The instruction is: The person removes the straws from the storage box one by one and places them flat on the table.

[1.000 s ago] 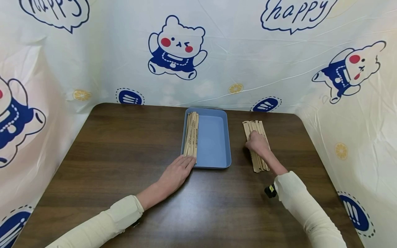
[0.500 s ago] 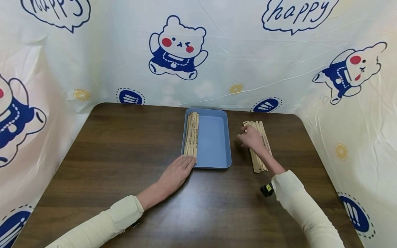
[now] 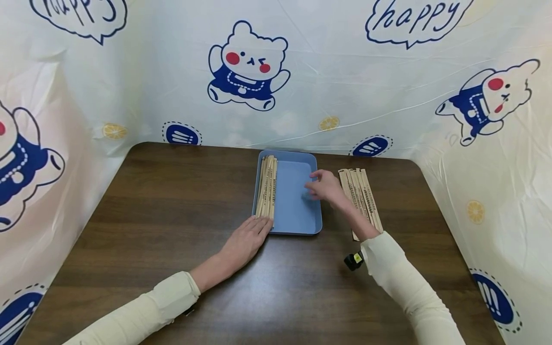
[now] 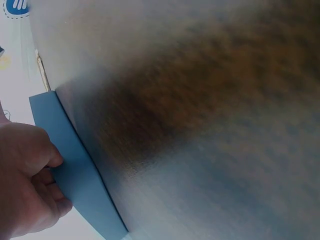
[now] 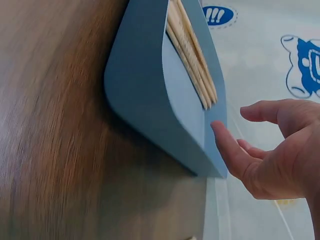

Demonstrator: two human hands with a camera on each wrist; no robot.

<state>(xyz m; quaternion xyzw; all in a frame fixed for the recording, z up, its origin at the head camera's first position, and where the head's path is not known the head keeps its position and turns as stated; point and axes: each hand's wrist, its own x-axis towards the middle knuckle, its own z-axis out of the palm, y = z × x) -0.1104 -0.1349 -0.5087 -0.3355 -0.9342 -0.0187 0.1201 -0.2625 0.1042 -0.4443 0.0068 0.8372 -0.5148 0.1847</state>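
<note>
A blue tray (image 3: 297, 213) holds a bundle of tan, printed, paper-wrapped chopsticks (image 3: 266, 189) along its left side. My left hand (image 3: 245, 240) is at the tray's near left corner, fingers over the rim by the chopstick ends. In the left wrist view, that hand's thumb and curled fingers (image 4: 64, 206) hold the tray wall (image 4: 82, 170). My right hand (image 3: 328, 186) hovers over the tray's right rim. Its thumb and index finger are spread, with nothing between them in the right wrist view. Right of the tray lies another row of paper-wrapped chopsticks (image 3: 360, 186), partly beneath the right forearm.
Everything stands on a dark brown wooden table (image 3: 172, 191). A patterned curtain (image 3: 323, 72) with bear drawings surrounds its back and sides. A small black device (image 3: 353, 261) is attached at the right wrist.
My right hand has lifted off the right-hand row of chopsticks and moved left to the tray's right rim, its fingers spreading. The left hand and tray have stayed put.
</note>
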